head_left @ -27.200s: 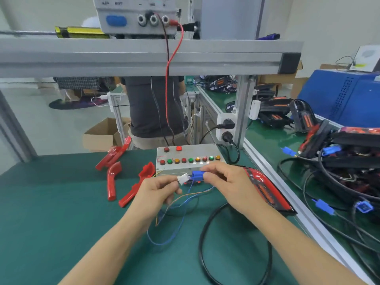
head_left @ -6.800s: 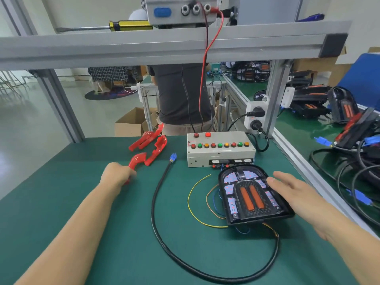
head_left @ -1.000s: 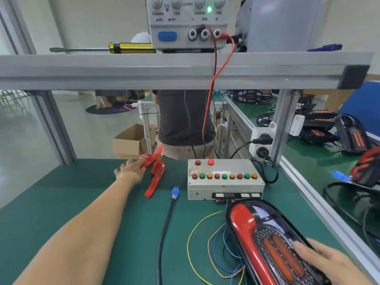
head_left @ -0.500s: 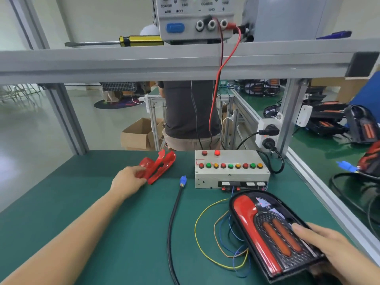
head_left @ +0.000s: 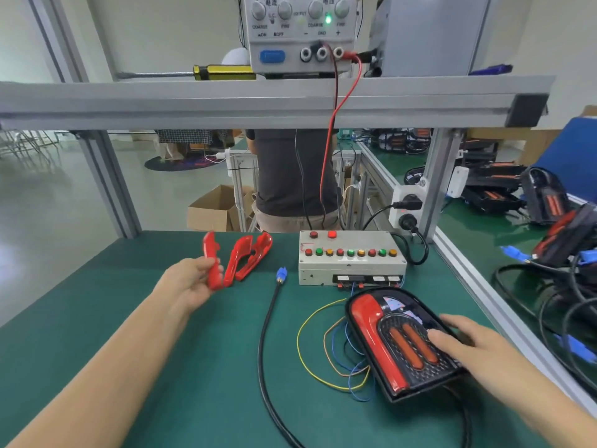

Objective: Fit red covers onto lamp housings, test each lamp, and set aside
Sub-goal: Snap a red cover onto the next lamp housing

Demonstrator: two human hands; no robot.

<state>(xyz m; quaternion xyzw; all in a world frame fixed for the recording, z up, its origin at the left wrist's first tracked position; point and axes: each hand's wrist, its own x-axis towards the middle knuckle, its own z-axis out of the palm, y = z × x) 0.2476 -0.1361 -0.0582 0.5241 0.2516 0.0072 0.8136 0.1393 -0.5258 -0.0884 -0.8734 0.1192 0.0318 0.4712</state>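
A black lamp housing (head_left: 416, 360) lies at the right of the green mat, with a red cover fitted along its left side and two orange strips in the middle. My right hand (head_left: 458, 342) rests on its right part, fingers spread flat. My left hand (head_left: 190, 282) pinches one loose red cover (head_left: 211, 263) and holds it upright just above the mat. Two more red covers (head_left: 247, 258) lie beside it, touching each other. Coloured wires (head_left: 323, 350) run from the housing toward the grey test box (head_left: 352, 258).
A thick black cable with a blue plug (head_left: 281, 274) curves down the mat's middle. A power supply (head_left: 300, 33) and a yellow screwdriver (head_left: 223, 72) sit on the overhead rail. Another person (head_left: 294, 176) stands behind the bench. More housings and cables (head_left: 549, 221) crowd the right-hand bench.
My left hand has lifted one red cover off the pile and drawn it toward me. My right hand has stayed on the housing.
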